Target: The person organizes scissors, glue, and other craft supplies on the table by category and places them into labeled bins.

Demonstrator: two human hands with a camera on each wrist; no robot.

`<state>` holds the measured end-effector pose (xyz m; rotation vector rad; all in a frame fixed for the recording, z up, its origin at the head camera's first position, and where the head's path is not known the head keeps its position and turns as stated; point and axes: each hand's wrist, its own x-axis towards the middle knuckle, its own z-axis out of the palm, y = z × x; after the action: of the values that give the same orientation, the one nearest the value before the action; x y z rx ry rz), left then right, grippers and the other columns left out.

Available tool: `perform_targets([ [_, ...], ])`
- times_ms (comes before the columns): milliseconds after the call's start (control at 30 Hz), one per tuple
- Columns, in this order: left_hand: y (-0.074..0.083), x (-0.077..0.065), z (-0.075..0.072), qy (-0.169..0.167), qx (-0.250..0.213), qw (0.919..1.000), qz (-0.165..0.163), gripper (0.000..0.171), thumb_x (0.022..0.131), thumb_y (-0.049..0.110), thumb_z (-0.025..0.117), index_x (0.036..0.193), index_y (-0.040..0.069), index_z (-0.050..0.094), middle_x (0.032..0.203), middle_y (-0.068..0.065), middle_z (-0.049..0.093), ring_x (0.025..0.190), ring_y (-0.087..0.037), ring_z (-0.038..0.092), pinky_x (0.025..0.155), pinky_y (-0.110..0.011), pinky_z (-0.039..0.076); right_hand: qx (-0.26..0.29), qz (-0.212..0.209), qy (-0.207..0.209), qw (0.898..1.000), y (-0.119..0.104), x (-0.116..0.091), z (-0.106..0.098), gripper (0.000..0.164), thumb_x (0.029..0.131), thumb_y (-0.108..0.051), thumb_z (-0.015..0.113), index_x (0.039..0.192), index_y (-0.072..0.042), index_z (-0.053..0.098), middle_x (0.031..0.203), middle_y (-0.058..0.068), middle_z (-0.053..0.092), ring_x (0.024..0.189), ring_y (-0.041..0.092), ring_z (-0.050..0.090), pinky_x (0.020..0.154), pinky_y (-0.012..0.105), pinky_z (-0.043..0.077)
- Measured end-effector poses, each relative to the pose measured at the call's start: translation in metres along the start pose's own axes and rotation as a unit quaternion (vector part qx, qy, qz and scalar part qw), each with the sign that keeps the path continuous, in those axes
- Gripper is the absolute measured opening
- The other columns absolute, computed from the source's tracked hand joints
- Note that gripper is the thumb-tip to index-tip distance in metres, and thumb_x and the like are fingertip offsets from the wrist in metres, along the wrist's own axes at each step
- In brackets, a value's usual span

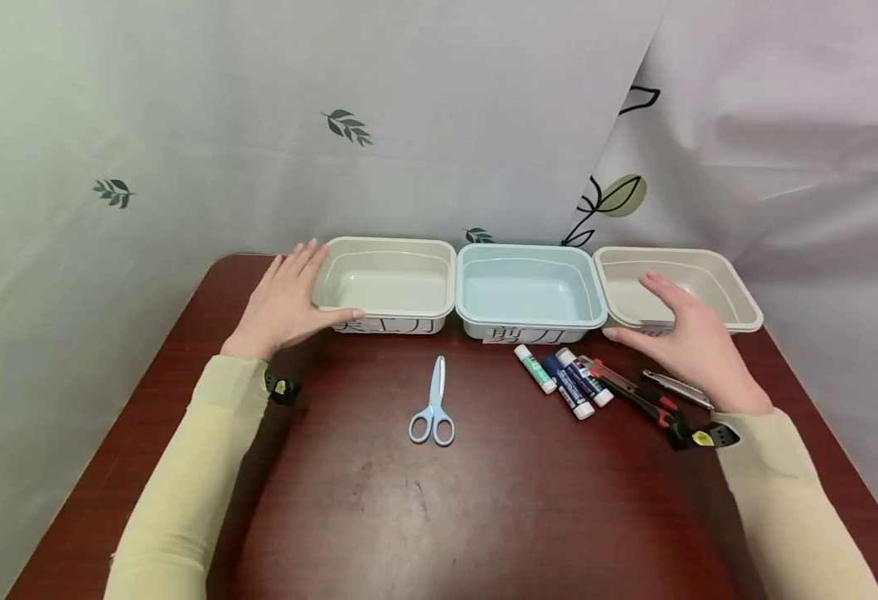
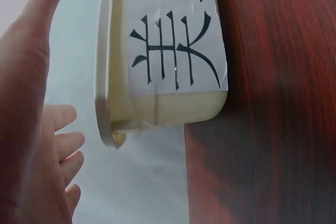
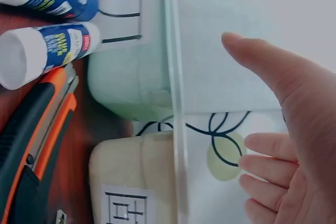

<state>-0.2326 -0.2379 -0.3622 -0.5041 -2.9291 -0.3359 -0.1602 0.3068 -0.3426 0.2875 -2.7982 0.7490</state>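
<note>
My left hand [image 1: 283, 302] is spread at the left end of a cream plastic bin [image 1: 388, 325], its thumb reaching across the front corner. In the left wrist view, a label [image 2: 176, 51] with black characters covers the bin's side. My right hand [image 1: 697, 346] hovers with extended fingers over the front of the right beige bin [image 1: 746, 312]. Below that hand lie utility knives, one black and red [image 1: 626, 390], the other slim and silver [image 1: 679, 389]. Several glue sticks [image 1: 568, 386] lie beside them. Light-blue scissors [image 1: 433, 408] lie mid-table, points away from me.
A light-blue bin [image 1: 532, 321] with a paper label stands between the other two bins, all in a row along the back of the dark red wooden table [image 1: 439, 517]. Behind them hangs a pale curtain [image 1: 439, 125] with leaf prints.
</note>
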Motion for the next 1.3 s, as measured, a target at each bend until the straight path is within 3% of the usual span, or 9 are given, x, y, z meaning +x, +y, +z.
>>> perform_targets([
  [100, -0.003, 0.001, 0.001, -0.001, -0.002, 1.0, -0.004, 0.121, 0.08, 0.082, 0.06, 0.162, 0.003, 0.021, 0.166, -0.021, 0.02, 0.153, -0.036, 0.013, 0.124, -0.048, 0.002, 0.013, 0.006, 0.02, 1.0, 0.0, -0.003, -0.005, 0.092, 0.075, -0.045, 0.09, 0.149, -0.006, 0.053, 0.15, 0.015, 0.051, 0.135, 0.041, 0.047, 0.104, 0.059, 0.04],
  [200, -0.006, 0.001, 0.001, -0.006, -0.002, 0.9999, -0.008, 0.122, 0.081, 0.082, 0.06, 0.162, 0.0, 0.02, 0.165, -0.022, 0.019, 0.153, -0.036, 0.013, 0.124, -0.048, 0.002, 0.016, 0.007, 0.036, 0.999, -0.001, -0.007, -0.01, 0.085, 0.074, -0.042, 0.092, 0.145, -0.009, 0.059, 0.143, 0.013, 0.058, 0.127, 0.036, 0.054, 0.095, 0.042, 0.046],
  [333, -0.009, 0.003, 0.002, -0.017, 0.003, 0.9997, -0.018, 0.124, 0.08, 0.083, 0.059, 0.161, -0.001, 0.019, 0.166, -0.022, 0.018, 0.153, -0.035, 0.012, 0.124, -0.049, 0.004, 0.009, 0.007, 0.045, 0.999, -0.004, -0.011, -0.016, 0.077, 0.074, -0.043, 0.092, 0.14, -0.014, 0.065, 0.135, 0.012, 0.064, 0.112, 0.029, 0.06, 0.079, 0.026, 0.04],
  [533, -0.016, 0.004, 0.005, -0.04, 0.001, 0.9987, -0.03, 0.122, 0.083, 0.083, 0.054, 0.162, -0.002, 0.015, 0.167, -0.022, 0.014, 0.154, -0.035, 0.008, 0.124, -0.049, 0.002, 0.0, -0.005, 0.048, 0.999, -0.008, -0.02, -0.022, 0.071, 0.071, -0.044, 0.094, 0.133, -0.016, 0.071, 0.124, 0.01, 0.071, 0.1, 0.025, 0.062, 0.08, 0.022, 0.038],
  [767, -0.02, 0.007, 0.011, -0.054, 0.003, 0.9981, -0.029, 0.121, 0.085, 0.084, 0.049, 0.161, -0.003, 0.012, 0.167, -0.023, 0.011, 0.154, -0.035, 0.005, 0.123, -0.048, -0.006, 0.02, -0.006, 0.034, 0.999, -0.009, -0.034, -0.022, 0.066, 0.071, -0.041, 0.095, 0.128, -0.016, 0.074, 0.115, 0.007, 0.074, 0.102, 0.02, 0.059, 0.079, 0.015, 0.037],
  [1067, -0.018, 0.006, 0.015, -0.055, 0.012, 0.9981, -0.026, 0.122, 0.085, 0.083, 0.05, 0.161, -0.005, 0.011, 0.167, -0.023, 0.01, 0.154, -0.035, 0.006, 0.124, -0.049, -0.002, 0.017, 0.016, 0.01, 1.0, -0.001, -0.052, -0.016, 0.065, 0.07, -0.044, 0.094, 0.128, -0.023, 0.074, 0.117, -0.002, 0.073, 0.104, 0.0, 0.056, 0.082, 0.005, 0.033],
  [1200, -0.018, 0.007, 0.015, -0.052, 0.018, 0.9983, -0.02, 0.122, 0.086, 0.083, 0.05, 0.16, -0.006, 0.011, 0.167, -0.024, 0.01, 0.154, -0.036, 0.007, 0.124, -0.049, 0.002, 0.012, 0.028, -0.01, 0.999, 0.002, -0.058, -0.012, 0.064, 0.071, -0.046, 0.093, 0.128, -0.022, 0.075, 0.109, 0.0, 0.075, 0.079, 0.004, 0.057, 0.072, 0.011, 0.038],
  [1300, -0.019, 0.007, 0.016, -0.05, 0.019, 0.9983, -0.02, 0.122, 0.086, 0.083, 0.05, 0.16, -0.006, 0.011, 0.167, -0.023, 0.01, 0.154, -0.035, 0.007, 0.124, -0.049, 0.002, 0.007, 0.022, -0.018, 1.0, 0.006, -0.06, -0.007, 0.063, 0.072, -0.045, 0.093, 0.127, -0.018, 0.075, 0.107, 0.003, 0.076, 0.07, 0.01, 0.054, 0.068, 0.015, 0.039],
])
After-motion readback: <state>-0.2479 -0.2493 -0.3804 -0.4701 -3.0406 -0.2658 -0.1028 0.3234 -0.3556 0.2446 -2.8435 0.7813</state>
